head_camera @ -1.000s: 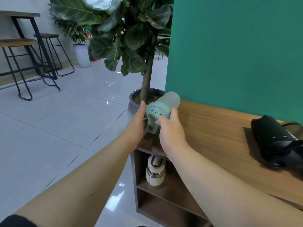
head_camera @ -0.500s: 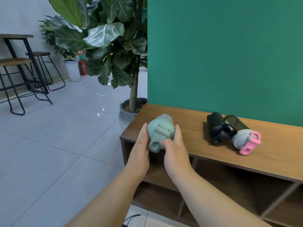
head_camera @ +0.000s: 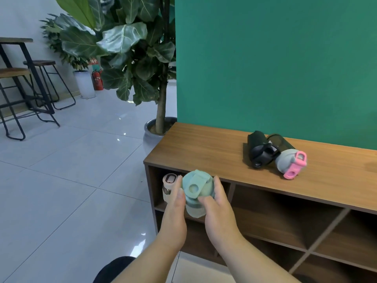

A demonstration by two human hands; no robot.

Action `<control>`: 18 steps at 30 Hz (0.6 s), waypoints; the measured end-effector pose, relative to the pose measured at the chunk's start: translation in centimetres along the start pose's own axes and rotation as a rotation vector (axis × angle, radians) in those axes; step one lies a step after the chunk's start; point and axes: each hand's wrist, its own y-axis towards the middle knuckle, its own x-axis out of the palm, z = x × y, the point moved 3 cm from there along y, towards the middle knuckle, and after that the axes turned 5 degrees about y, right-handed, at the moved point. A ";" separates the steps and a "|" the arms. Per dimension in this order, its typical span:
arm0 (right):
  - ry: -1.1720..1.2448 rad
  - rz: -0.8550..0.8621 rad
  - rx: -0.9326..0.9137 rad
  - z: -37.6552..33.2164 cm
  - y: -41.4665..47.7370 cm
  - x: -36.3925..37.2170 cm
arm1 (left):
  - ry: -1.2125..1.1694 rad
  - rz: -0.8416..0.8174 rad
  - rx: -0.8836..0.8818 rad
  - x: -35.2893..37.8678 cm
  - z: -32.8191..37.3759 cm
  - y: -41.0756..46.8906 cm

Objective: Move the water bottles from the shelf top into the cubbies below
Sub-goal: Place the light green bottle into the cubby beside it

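Note:
A pale green water bottle (head_camera: 195,193) with a flip lid is held upright between both hands, in front of the top-left cubby (head_camera: 191,198). My left hand (head_camera: 175,211) presses its left side and my right hand (head_camera: 219,211) grips its right side. A white bottle (head_camera: 167,187) with a pinkish lid stands inside that same cubby, at its left. On the wooden shelf top (head_camera: 204,152) lie a black bottle (head_camera: 259,149) and a dark translucent bottle (head_camera: 287,158) with a grey and pink lid, side by side.
More open cubbies (head_camera: 285,221) run to the right and below. A large potted plant (head_camera: 142,64) stands at the shelf's left end against a green wall (head_camera: 275,68). Bar stools (head_camera: 47,84) and a high table (head_camera: 16,40) stand far left on the tiled floor (head_camera: 71,180).
Both hands have brought the green bottle off the shelf top and down, now upright in front of the top-left cubby. The view has pulled back and the white bottle shows again.

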 end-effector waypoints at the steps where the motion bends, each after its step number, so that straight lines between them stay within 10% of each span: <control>1: -0.018 0.003 0.019 0.9 0.5 0.0 | -0.013 0.000 -0.034 0.3 -1.2 0.4; 18: 0.039 -0.008 0.193 12.3 11.3 -1.4 | -0.114 -0.042 -0.253 3.5 -12.9 9.1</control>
